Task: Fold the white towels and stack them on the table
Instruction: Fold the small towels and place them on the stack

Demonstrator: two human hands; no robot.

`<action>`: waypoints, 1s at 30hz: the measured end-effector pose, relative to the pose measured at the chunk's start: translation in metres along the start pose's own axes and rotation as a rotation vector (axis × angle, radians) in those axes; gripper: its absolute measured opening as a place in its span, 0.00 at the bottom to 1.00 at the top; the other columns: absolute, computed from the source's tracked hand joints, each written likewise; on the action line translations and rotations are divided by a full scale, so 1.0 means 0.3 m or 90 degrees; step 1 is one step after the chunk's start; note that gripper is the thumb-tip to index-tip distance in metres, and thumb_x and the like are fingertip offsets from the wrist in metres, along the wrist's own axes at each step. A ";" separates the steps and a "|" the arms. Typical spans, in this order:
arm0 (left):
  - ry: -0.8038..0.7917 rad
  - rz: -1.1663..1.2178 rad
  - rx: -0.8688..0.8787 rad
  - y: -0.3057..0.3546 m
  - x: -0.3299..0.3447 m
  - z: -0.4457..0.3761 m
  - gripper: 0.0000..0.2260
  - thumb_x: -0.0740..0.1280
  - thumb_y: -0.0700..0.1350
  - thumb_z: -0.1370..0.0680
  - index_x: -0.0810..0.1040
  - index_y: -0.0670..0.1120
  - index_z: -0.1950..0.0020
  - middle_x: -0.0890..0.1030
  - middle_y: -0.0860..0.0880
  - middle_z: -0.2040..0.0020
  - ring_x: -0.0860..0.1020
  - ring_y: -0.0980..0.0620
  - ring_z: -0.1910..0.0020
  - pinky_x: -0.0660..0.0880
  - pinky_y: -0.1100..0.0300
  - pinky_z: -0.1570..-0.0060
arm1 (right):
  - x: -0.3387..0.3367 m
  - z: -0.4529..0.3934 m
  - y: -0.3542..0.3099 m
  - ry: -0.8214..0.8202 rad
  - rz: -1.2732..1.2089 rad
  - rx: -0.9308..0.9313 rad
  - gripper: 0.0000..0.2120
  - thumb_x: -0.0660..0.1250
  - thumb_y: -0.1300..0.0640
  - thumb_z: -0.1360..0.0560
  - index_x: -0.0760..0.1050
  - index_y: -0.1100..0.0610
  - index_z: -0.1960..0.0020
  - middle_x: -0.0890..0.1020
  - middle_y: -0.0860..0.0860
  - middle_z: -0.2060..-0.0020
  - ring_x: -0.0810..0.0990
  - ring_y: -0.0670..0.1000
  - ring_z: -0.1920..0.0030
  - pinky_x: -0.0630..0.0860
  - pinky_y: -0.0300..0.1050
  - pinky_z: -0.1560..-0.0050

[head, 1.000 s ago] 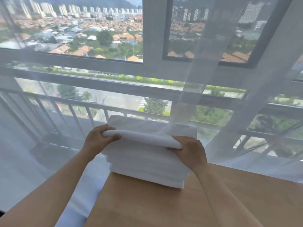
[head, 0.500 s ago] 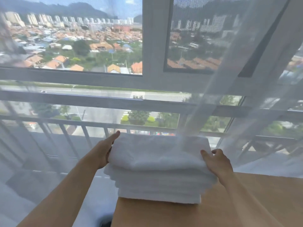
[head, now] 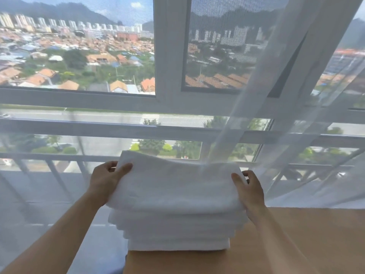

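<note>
A stack of several folded white towels (head: 177, 230) stands at the far left corner of the wooden table (head: 296, 244). The top towel (head: 177, 186) lies flat and wide across the stack. My left hand (head: 104, 180) grips the top towel's left edge, thumb on top and fingers curled round the side. At the towel's right edge, my right hand (head: 248, 192) holds it the same way, thumb on top and fingers at the side.
A sheer white curtain (head: 276, 115) hangs just behind the stack and drapes down to the table's far right edge. Beyond it are a large window (head: 169, 56) and a white balcony railing (head: 59, 159). The table's left edge drops off just beside the stack.
The top towel, folded over in both hands a second ago, now lies flat on the stack. Both hands have moved out to its left and right edges, thumbs on top.
</note>
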State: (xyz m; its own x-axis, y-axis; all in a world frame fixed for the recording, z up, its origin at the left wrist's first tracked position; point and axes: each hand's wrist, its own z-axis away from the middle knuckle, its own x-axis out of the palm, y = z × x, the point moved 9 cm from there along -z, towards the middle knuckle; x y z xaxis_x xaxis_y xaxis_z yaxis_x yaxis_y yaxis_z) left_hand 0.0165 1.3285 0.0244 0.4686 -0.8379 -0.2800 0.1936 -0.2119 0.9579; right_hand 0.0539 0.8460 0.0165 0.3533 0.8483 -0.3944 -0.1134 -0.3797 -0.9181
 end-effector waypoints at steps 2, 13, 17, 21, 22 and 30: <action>0.023 -0.071 -0.004 -0.037 -0.013 0.002 0.13 0.79 0.56 0.31 0.83 0.50 0.54 0.86 0.53 0.63 0.84 0.52 0.64 0.75 0.59 0.65 | 0.010 0.009 0.010 -0.016 0.019 -0.008 0.08 0.68 0.45 0.23 0.71 0.47 0.53 0.78 0.51 0.61 0.78 0.53 0.65 0.72 0.45 0.68; 0.111 -0.424 0.263 0.130 0.154 0.155 0.21 0.69 0.50 0.21 0.75 0.42 0.31 0.77 0.41 0.31 0.75 0.38 0.32 0.69 0.44 0.34 | 0.120 0.087 -0.171 0.041 0.441 -0.330 0.15 0.63 0.54 0.20 0.73 0.57 0.35 0.78 0.55 0.43 0.78 0.60 0.43 0.71 0.55 0.43; -0.178 -0.536 0.394 0.142 0.509 0.268 0.23 0.57 0.58 0.17 0.66 0.55 0.22 0.62 0.52 0.20 0.58 0.53 0.20 0.56 0.54 0.25 | 0.405 0.178 -0.191 -0.253 0.464 -0.407 0.23 0.51 0.43 0.17 0.61 0.45 0.23 0.64 0.48 0.23 0.61 0.51 0.23 0.53 0.50 0.24; -0.216 -0.707 0.325 0.012 0.493 0.196 0.30 0.44 0.67 0.19 0.52 0.60 0.19 0.50 0.54 0.17 0.47 0.53 0.19 0.45 0.53 0.21 | 0.409 0.116 -0.060 -0.331 0.559 -0.257 0.29 0.42 0.34 0.19 0.52 0.40 0.20 0.52 0.45 0.19 0.49 0.48 0.20 0.42 0.50 0.22; -0.187 -0.718 0.306 -0.009 0.433 0.161 0.30 0.43 0.68 0.20 0.52 0.60 0.19 0.49 0.54 0.17 0.47 0.52 0.18 0.45 0.52 0.21 | 0.375 0.092 -0.045 -0.315 0.562 -0.234 0.29 0.42 0.35 0.19 0.52 0.41 0.20 0.52 0.45 0.19 0.48 0.48 0.20 0.41 0.50 0.22; -0.170 -0.764 0.246 -0.012 0.316 0.096 0.27 0.43 0.61 0.16 0.51 0.56 0.18 0.47 0.52 0.17 0.42 0.47 0.18 0.40 0.49 0.21 | 0.379 0.112 -0.160 -0.231 0.605 -0.269 0.30 0.41 0.37 0.18 0.51 0.45 0.19 0.51 0.49 0.19 0.47 0.57 0.20 0.35 0.58 0.23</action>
State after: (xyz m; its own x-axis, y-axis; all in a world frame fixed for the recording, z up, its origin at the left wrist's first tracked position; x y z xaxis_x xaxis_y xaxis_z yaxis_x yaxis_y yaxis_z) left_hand 0.0353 1.2352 -0.0039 -0.0193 -0.0882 -0.9959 0.0897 -0.9922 0.0861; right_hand 0.0683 0.9729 0.0144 -0.0117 0.1744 -0.9846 0.1570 -0.9722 -0.1740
